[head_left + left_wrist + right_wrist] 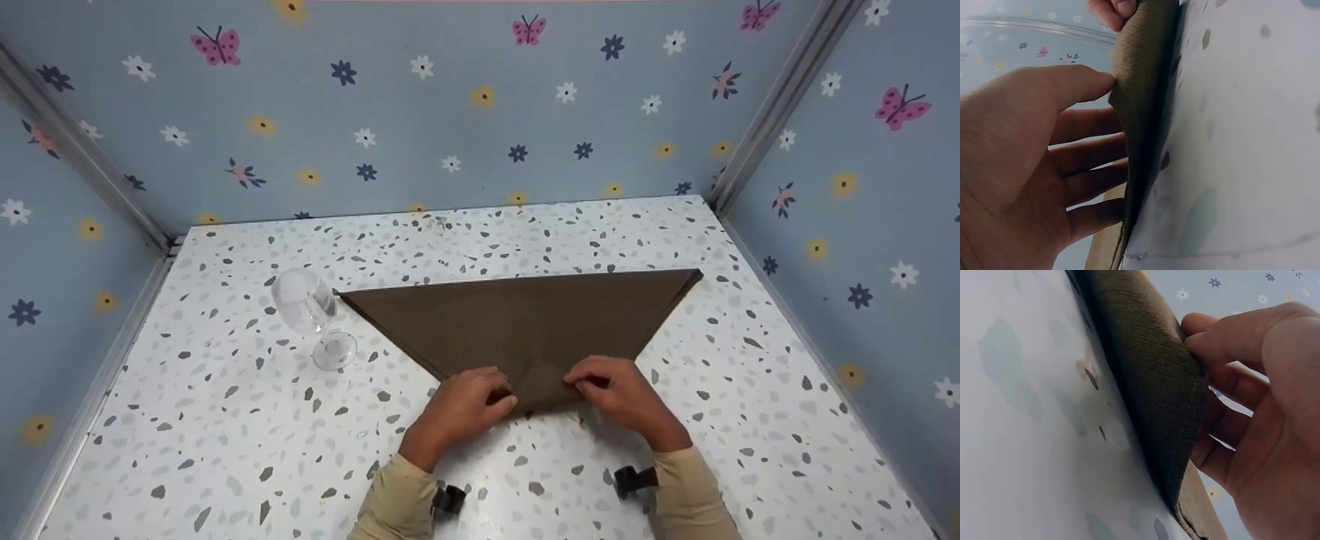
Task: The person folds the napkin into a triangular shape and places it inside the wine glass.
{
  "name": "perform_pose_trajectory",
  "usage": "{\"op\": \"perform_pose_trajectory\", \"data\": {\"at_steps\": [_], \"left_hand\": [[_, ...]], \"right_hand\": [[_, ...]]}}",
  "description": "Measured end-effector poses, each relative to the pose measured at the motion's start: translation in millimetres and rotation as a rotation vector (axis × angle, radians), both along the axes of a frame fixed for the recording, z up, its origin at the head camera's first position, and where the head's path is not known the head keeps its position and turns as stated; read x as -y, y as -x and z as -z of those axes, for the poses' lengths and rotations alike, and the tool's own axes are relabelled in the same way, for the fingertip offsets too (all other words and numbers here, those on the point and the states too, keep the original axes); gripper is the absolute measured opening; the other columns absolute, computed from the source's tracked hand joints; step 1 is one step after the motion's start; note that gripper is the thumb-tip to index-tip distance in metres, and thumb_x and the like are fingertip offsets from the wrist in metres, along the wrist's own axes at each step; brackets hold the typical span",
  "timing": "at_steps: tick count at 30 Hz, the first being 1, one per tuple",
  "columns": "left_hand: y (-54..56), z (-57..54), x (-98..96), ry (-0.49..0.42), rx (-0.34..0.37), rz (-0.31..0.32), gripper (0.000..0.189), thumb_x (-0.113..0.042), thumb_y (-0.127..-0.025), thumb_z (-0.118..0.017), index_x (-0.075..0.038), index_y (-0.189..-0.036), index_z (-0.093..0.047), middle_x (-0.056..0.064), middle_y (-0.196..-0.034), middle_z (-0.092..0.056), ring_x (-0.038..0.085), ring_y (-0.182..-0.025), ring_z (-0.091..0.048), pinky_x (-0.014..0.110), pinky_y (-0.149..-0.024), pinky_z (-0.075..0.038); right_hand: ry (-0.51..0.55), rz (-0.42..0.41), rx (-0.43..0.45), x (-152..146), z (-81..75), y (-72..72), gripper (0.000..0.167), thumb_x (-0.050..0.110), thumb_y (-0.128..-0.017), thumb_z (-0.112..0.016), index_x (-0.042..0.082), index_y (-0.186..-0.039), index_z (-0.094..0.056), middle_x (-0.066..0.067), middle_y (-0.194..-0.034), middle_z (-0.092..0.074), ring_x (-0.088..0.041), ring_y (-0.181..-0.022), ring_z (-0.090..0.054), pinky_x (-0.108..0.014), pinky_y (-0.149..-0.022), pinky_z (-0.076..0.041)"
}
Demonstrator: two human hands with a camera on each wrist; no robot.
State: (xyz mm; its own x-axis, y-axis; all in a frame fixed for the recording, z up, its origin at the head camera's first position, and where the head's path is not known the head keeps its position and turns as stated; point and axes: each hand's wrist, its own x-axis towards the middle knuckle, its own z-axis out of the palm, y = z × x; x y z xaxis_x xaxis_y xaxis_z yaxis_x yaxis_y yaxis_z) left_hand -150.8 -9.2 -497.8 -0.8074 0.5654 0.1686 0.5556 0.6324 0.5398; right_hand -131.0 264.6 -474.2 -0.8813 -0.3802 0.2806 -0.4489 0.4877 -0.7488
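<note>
A dark brown cloth napkin (517,322) lies folded into a trapezoid, its long edge at the far side and its short edge nearest me. My left hand (466,405) rests on the near left corner. In the left wrist view, its thumb touches the rolled edge and its extended fingers (1092,174) lie against the cloth. At the near right, my right hand (619,394) pinches the fold between thumb and forefinger, clearest in the right wrist view, where the napkin edge (1151,377) lifts slightly off the table. A clear stemmed glass (300,300) stands left of the napkin.
The white speckled table (225,420) is bounded by blue panels (450,112) with flowers and butterflies at the back and both sides. Metal frame posts (780,112) run along the corners. Black wrist mounts (636,480) sit by both sleeves.
</note>
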Motion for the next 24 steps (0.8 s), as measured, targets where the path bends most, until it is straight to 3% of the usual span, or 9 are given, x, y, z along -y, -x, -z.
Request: {"op": "perform_pose_trajectory", "data": {"at_steps": [5, 7, 10, 18, 24], "left_hand": [[-0.9, -3.2, -4.8, 0.004, 0.019, 0.024, 0.023, -0.036, -0.096, -0.066, -0.016, -0.104, -0.074, -0.005, -0.094, -0.067, 0.016, -0.09, -0.066, 0.035, -0.08, -0.053], [-1.9, -3.6, -6.1, 0.011, 0.015, 0.021, 0.023, -0.037, -0.096, -0.067, -0.017, -0.103, -0.073, -0.008, -0.089, -0.063, 0.012, -0.077, -0.06, 0.034, -0.072, -0.051], [-3.5, -4.0, -7.2, 0.016, 0.002, 0.006, 0.02, -0.038, -0.096, -0.067, -0.019, -0.099, -0.072, -0.009, -0.084, -0.058, 0.01, -0.07, -0.054, 0.033, -0.067, -0.048], [-4.6, -2.3, -7.5, -0.02, -0.024, -0.027, 0.015, -0.031, -0.097, -0.068, -0.018, -0.099, -0.075, -0.006, -0.088, -0.061, 0.013, -0.079, -0.057, 0.034, -0.07, -0.05], [-1.8, 0.3, -6.8, -0.029, -0.017, -0.039, 0.022, -0.035, -0.094, -0.071, -0.015, -0.101, -0.076, -0.004, -0.091, -0.064, 0.015, -0.084, -0.058, 0.034, -0.074, -0.05]], "right_hand": [[0.013, 0.068, 0.013, -2, -13.3, -5.1, 0.02, -0.012, -0.089, -0.064, 0.003, -0.093, -0.076, -0.007, -0.094, -0.071, -0.019, -0.083, -0.064, -0.027, -0.073, -0.051], [0.027, 0.097, 0.034, -2, -15.0, -6.2, 0.02, -0.013, -0.088, -0.064, 0.004, -0.091, -0.075, -0.007, -0.092, -0.07, -0.017, -0.08, -0.061, -0.027, -0.072, -0.05], [0.044, 0.12, 0.071, -1, -15.8, -6.4, 0.019, -0.013, -0.087, -0.064, 0.004, -0.089, -0.073, -0.008, -0.088, -0.068, -0.015, -0.078, -0.058, -0.028, -0.071, -0.049], [0.035, 0.123, 0.054, -4, 13.2, 6.0, 0.022, -0.012, -0.089, -0.063, 0.009, -0.091, -0.072, -0.005, -0.088, -0.066, -0.017, -0.074, -0.055, -0.028, -0.067, -0.047], [0.044, 0.118, 0.032, -8, 20.6, 9.8, 0.027, -0.005, -0.092, -0.065, 0.02, -0.096, -0.073, 0.006, -0.092, -0.065, -0.015, -0.08, -0.057, -0.029, -0.071, -0.049]]}}
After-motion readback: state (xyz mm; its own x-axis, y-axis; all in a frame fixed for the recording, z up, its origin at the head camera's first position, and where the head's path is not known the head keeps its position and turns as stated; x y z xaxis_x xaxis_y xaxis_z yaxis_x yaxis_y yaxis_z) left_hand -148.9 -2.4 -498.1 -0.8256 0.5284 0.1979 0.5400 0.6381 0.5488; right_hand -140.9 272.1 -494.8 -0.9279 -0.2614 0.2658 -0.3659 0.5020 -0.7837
